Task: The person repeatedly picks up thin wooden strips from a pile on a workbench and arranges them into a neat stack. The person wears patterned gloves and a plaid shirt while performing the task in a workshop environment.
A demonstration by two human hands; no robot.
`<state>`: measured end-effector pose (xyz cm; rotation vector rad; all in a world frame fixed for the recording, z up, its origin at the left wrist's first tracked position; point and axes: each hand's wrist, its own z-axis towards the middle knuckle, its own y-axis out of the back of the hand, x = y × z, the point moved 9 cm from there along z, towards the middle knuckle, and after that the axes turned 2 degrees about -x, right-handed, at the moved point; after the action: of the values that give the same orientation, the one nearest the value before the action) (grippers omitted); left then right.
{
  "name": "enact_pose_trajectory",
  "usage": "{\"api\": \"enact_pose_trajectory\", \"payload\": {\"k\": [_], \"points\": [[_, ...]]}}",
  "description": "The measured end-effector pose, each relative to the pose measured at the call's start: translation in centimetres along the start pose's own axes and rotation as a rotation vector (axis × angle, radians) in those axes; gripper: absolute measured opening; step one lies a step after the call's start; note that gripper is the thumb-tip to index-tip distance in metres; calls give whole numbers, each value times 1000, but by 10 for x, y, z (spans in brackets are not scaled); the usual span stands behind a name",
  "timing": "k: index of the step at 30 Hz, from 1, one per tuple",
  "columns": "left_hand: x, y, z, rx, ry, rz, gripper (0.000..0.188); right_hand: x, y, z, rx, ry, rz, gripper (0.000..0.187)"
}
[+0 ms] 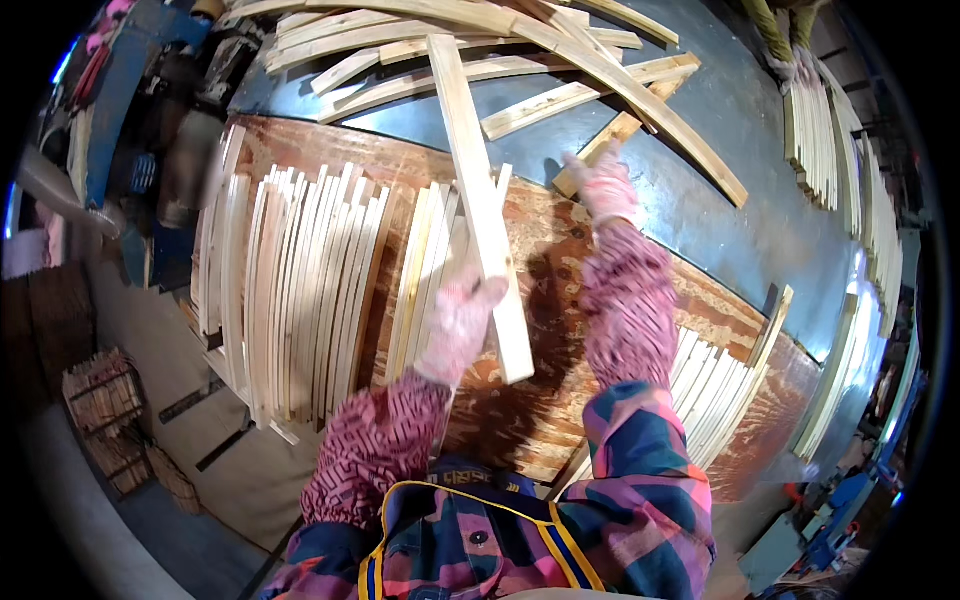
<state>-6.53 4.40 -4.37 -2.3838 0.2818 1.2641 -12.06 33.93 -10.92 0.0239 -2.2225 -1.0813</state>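
My left hand [455, 325], in a pale pink-stained glove, is closed on the lower part of a long wooden slat [465, 140]. The slat slants from the metal surface down over the brown board, its near end close to my body. My right hand [605, 190], gloved the same way, stretches forward with thumb and fingers apart at a short wooden strip [622, 127]. Whether it presses on that strip I cannot tell. Loose slats [390, 50] lie crisscrossed beyond both hands, and a long slat [690, 150] slants to the right of the right hand.
Upright rows of slats [310, 290] stand on the brown board [520, 430] at left, with another row [715, 390] by my right forearm. The blue-grey metal tabletop [740, 250] runs behind. At far right, another person's gloved hands [800, 65] touch stacked slats [810, 140]. Wood bundles [105, 400] lie at lower left.
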Motion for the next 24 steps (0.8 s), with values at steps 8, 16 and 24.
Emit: {"api": "enact_pose_trajectory", "payload": {"k": [8, 16, 24], "points": [[100, 30, -106, -73, -297, 629, 51, -5, 42, -9, -177, -95, -64, 94], [93, 47, -124, 45, 35, 1607, 64, -95, 39, -237, 475, -31, 1176, 68], [109, -18, -107, 217, 257, 252, 57, -151, -62, -390, 813, -138, 646, 24]]}}
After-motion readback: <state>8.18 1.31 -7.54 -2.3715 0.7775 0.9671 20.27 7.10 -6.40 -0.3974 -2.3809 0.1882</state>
